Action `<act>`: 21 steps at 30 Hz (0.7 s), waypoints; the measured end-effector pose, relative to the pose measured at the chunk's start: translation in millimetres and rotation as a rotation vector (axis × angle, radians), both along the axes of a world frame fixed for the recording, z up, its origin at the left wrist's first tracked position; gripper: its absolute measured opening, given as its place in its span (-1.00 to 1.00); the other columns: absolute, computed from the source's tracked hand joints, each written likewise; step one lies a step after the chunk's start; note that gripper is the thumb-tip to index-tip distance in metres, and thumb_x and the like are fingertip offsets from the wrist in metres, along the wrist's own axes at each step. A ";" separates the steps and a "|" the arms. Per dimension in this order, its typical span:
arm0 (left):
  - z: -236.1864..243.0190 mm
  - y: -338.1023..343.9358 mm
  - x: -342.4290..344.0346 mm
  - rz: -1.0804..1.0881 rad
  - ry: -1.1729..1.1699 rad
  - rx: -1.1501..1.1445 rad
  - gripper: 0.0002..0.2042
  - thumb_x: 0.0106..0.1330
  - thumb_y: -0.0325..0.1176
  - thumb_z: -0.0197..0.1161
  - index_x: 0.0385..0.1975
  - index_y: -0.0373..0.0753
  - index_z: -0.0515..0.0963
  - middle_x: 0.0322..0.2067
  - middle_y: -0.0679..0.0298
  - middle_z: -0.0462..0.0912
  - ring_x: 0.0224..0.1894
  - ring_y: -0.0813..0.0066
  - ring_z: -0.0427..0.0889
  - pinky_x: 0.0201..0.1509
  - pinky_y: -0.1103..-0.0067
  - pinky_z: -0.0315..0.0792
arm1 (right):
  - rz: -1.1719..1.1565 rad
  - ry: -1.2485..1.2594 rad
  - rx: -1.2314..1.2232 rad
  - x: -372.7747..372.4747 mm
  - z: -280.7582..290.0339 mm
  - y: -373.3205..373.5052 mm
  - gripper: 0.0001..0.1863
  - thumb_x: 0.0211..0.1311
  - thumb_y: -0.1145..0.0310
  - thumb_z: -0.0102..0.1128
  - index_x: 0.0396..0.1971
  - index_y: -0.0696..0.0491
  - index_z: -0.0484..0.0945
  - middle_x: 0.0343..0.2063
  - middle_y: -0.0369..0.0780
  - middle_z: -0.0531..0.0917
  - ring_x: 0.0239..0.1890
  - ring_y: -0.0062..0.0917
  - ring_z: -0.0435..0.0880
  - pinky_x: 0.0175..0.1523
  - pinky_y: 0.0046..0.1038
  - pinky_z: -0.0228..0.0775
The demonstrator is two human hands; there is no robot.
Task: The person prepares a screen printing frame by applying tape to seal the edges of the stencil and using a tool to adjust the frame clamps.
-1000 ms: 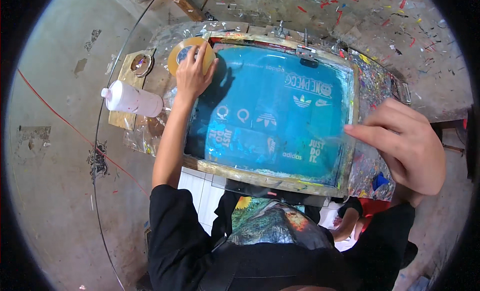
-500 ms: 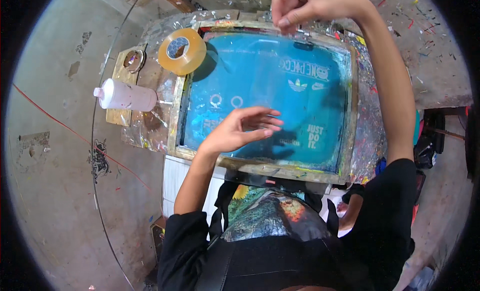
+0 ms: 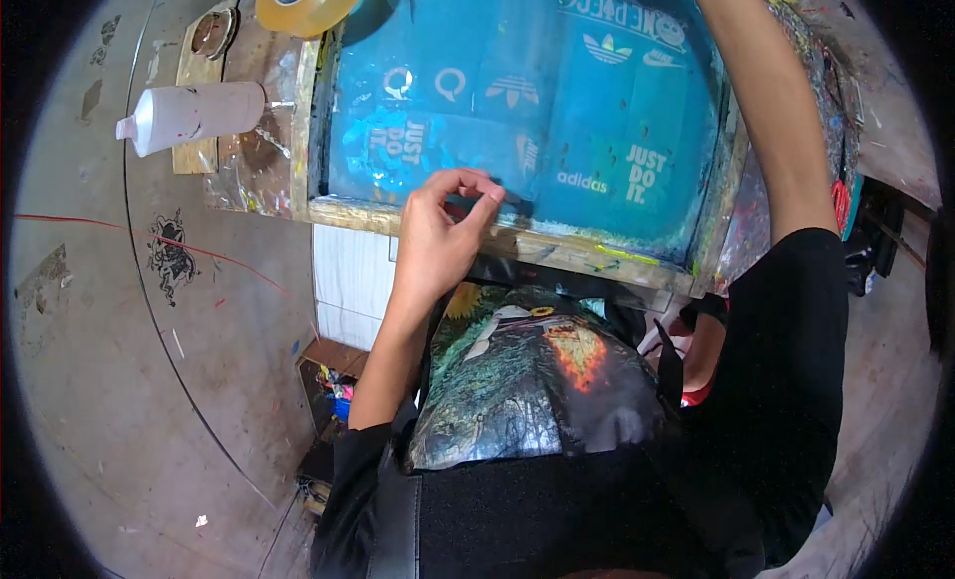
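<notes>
Left hand curls, thumb near fingertips (whether pinching anything, I cannot tell), over the blue screen, right hand unseen.

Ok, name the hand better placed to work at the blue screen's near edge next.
Probably the left hand: it is right at the wooden near rail. The right hand is out of view, its forearm crossing the picture's top edge.

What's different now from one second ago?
The left hand let go of the tape roll and moved toward the body, to the near edge of the wooden frame. The right hand went away from the body, out past the picture's top; only the right arm shows. The view shifted. Roll and pale bottle stayed put.
</notes>
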State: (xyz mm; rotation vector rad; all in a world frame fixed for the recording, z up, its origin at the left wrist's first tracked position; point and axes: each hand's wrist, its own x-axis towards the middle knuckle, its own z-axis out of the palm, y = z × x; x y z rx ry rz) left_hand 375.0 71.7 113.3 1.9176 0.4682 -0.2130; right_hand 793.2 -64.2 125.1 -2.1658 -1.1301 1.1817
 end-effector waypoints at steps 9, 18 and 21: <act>-4.2 -1.5 7.3 -0.049 0.172 0.096 -0.84 0.28 -0.42 0.43 -0.32 -0.40 0.64 -0.41 0.21 0.76 -0.34 0.57 0.69 -0.22 0.59 0.51 | 0.056 -0.045 0.040 10.6 -39.3 3.7 -0.80 0.17 0.31 0.52 -0.31 0.11 0.77 -0.43 -0.30 0.77 -0.39 -0.64 0.70 -0.26 -0.49 0.55; -9.8 -6.6 0.6 -0.010 0.132 0.151 -0.86 0.19 -0.43 0.41 -0.38 -0.39 0.68 -0.47 0.11 0.76 -0.42 0.43 0.72 -0.30 0.49 0.51 | 0.028 -0.057 -0.078 -0.7 -46.0 14.1 -0.79 0.15 0.27 0.53 -0.36 0.10 0.75 -0.42 -0.30 0.77 -0.38 -0.62 0.70 -0.29 -0.47 0.56; -1.1 -2.3 4.0 0.013 0.226 -0.008 -0.87 0.24 -0.47 0.41 -0.37 -0.43 0.67 -0.45 0.22 0.76 -0.37 0.58 0.68 -0.25 0.58 0.51 | 0.026 -0.021 -0.122 1.0 -36.5 16.7 -0.79 0.16 0.30 0.53 -0.33 0.10 0.74 -0.38 -0.28 0.77 -0.34 -0.59 0.71 -0.26 -0.44 0.58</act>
